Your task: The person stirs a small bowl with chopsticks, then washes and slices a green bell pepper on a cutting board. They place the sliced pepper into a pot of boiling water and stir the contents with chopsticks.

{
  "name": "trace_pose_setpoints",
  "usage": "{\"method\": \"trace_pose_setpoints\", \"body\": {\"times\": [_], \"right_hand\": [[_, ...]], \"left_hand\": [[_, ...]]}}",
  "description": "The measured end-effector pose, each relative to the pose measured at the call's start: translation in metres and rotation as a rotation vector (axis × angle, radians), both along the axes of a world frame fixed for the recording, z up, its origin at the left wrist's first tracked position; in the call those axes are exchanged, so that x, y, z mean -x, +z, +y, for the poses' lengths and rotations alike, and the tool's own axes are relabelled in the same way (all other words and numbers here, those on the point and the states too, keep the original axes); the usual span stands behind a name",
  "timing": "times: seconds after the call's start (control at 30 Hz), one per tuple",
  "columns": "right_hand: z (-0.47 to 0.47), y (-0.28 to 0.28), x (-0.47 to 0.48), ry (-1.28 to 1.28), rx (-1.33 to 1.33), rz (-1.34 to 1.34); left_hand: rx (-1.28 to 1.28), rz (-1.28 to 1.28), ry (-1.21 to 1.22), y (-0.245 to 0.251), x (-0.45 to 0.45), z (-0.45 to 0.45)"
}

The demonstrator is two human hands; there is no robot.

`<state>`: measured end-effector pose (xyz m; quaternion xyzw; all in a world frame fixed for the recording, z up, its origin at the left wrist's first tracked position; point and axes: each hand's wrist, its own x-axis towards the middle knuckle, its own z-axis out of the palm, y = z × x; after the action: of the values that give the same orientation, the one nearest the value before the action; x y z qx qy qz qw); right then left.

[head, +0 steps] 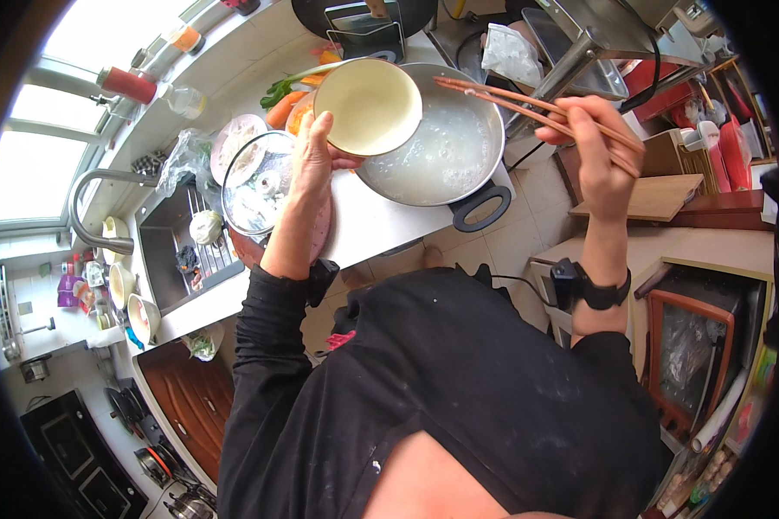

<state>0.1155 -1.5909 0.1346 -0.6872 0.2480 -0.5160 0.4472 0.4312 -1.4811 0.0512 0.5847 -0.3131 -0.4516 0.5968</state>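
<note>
My left hand [318,156] grips the rim of a cream-coloured bowl [369,107], tilted at the left edge of a wide metal pot [493,133]. Cloudy, bubbling liquid [438,159] fills part of the pot. A pair of wooden chopsticks [526,104] is in my right hand [594,139], their tips over the pot's far side. Just left of my left hand lies a glass lid [253,194]. Behind it stands a plate of pale food [237,139]. Carrots [284,109] and a green leafy vegetable [278,92] lie beyond the bowl.
At the left is a sink [169,240] with a rack and a curved faucet [104,240]; bowls [144,318] stand beside it. The pot's black handle [480,207] juts towards me over the counter edge. A knife holder [367,32] stands behind, a metal frame [558,71] at right.
</note>
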Motion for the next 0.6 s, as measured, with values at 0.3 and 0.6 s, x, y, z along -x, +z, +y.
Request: {"method": "trace_pose_setpoints", "body": {"times": [0.3, 0.6], "right_hand": [[0.022, 0.001, -0.036, 0.198, -0.039, 0.14], [0.008, -0.004, -0.018, 0.222, -0.183, 0.125]], "left_hand": [[-0.03, 0.179, -0.069, -0.005, 0.023, 0.002], [0.13, -0.585, 0.127, -0.004, 0.021, 0.014]]}}
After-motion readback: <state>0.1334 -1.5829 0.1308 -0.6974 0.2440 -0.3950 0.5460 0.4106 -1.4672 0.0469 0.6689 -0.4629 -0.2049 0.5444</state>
